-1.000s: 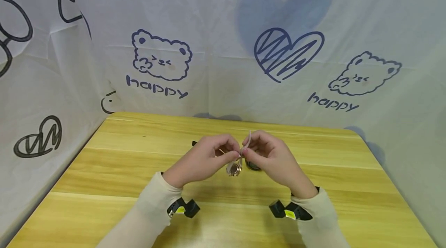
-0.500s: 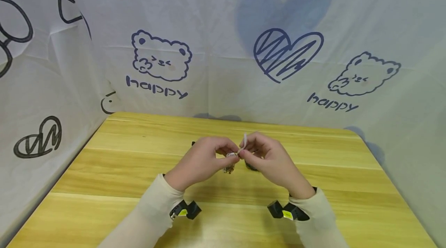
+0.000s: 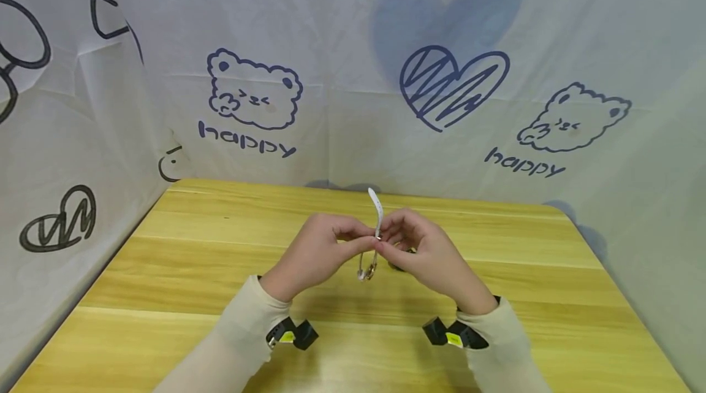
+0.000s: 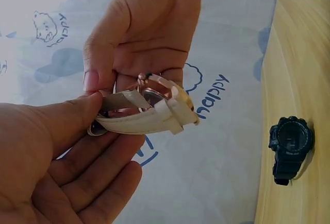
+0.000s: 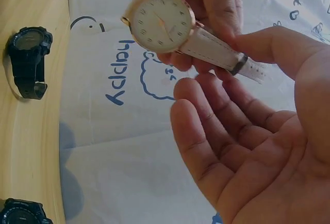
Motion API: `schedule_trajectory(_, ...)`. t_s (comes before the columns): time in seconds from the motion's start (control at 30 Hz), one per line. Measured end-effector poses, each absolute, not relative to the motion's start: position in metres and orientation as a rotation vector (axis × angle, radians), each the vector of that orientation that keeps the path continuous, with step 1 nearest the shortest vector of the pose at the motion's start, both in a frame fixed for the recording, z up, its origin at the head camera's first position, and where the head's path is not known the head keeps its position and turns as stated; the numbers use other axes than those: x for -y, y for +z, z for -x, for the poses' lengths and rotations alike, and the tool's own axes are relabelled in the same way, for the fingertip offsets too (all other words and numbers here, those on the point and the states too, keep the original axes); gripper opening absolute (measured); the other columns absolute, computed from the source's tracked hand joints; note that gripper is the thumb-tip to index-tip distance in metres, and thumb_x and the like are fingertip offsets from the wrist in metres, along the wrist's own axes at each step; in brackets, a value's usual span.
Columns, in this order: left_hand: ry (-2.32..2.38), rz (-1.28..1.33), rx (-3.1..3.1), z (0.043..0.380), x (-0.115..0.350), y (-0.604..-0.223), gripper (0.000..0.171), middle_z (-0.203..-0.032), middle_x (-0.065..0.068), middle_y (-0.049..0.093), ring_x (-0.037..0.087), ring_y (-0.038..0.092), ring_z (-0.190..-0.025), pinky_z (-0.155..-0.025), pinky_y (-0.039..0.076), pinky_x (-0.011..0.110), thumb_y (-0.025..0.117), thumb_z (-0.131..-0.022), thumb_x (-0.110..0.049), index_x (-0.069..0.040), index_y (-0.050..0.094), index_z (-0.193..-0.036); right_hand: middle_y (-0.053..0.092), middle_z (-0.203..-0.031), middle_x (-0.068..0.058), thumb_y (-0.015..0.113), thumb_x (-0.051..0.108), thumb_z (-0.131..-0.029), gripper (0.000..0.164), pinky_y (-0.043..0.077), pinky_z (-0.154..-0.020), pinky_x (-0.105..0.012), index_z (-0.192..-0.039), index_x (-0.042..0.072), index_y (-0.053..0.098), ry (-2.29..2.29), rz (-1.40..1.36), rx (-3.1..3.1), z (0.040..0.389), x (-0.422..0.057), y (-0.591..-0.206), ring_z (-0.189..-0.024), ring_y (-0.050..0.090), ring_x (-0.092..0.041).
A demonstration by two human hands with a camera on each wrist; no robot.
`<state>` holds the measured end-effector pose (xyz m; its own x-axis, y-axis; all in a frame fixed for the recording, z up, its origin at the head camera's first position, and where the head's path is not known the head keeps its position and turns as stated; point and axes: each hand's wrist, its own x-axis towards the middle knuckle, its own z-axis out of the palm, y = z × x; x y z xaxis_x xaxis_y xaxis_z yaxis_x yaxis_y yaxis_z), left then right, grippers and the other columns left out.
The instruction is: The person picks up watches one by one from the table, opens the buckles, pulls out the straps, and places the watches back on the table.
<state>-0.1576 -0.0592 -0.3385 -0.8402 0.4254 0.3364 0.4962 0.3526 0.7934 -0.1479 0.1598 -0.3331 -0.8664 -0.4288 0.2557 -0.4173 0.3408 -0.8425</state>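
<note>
A wristwatch with a rose-gold case, pale dial and white strap (image 5: 211, 49) is held in the air between both hands. My left hand (image 3: 317, 255) pinches the strap near its buckle, thumb on top. From the other side, my right hand (image 3: 436, 258) pinches the strap beside the dark-looking buckle (image 5: 238, 63), its other fingers loosely bent below. In the head view the strap's free end (image 3: 377, 206) sticks up above the fingertips, while the watch case (image 3: 371, 271) hangs below them. The left wrist view shows the strap closed into a loop.
A black sports watch (image 4: 292, 136) lies on the wooden table (image 3: 353, 356), partly hidden behind my right hand in the head view. Two black watches, one at the upper left (image 5: 30, 54) and one at the lower left (image 5: 23, 213), show in the right wrist view. A printed white cloth (image 3: 353, 123) hangs behind.
The strap's free end now stands higher and longer above the fingers and has shifted left. The watch case has turned edge-on below the hands. Both hands stay nearly in place.
</note>
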Motion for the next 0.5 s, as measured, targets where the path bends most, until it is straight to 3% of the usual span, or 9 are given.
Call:
schedule_trajectory(0.37, -1.619, 0.762, 2.483, 0.1562, 0.0577, -0.3379, 0.005, -0.087, -0.011, 0.076, 0.011, 0.072, -0.079, -0.071, 0.059, 0.031, 0.079, -0.093, -0.025, -0.021, 0.081, -0.093, 0.072, -0.099, -0.008, 0.069, 0.016, -0.101, 0.011, 0.059, -0.070, -0.032, -0.109, 0.009, 0.069, -1.497, 0.746, -2.528, 0.1507, -0.1612, -0.3352, -0.087, 0.068, -0.029)
schedule_trajectory(0.5, -1.649, 0.753, 2.472, 0.1556, 0.0583, -0.3377, 0.007, -0.088, -0.009, 0.076, 0.013, 0.073, -0.081, -0.073, 0.059, 0.032, 0.079, -0.094, -0.026, -0.019, 0.079, -0.092, 0.072, -0.096, -0.003, 0.071, 0.017, -0.100, 0.010, 0.059, -0.072, -0.032, -0.106, 0.010, 0.070, -1.492, 0.720, -2.560, 0.1482, -0.1582, -0.3343, -0.088, 0.068, -0.026)
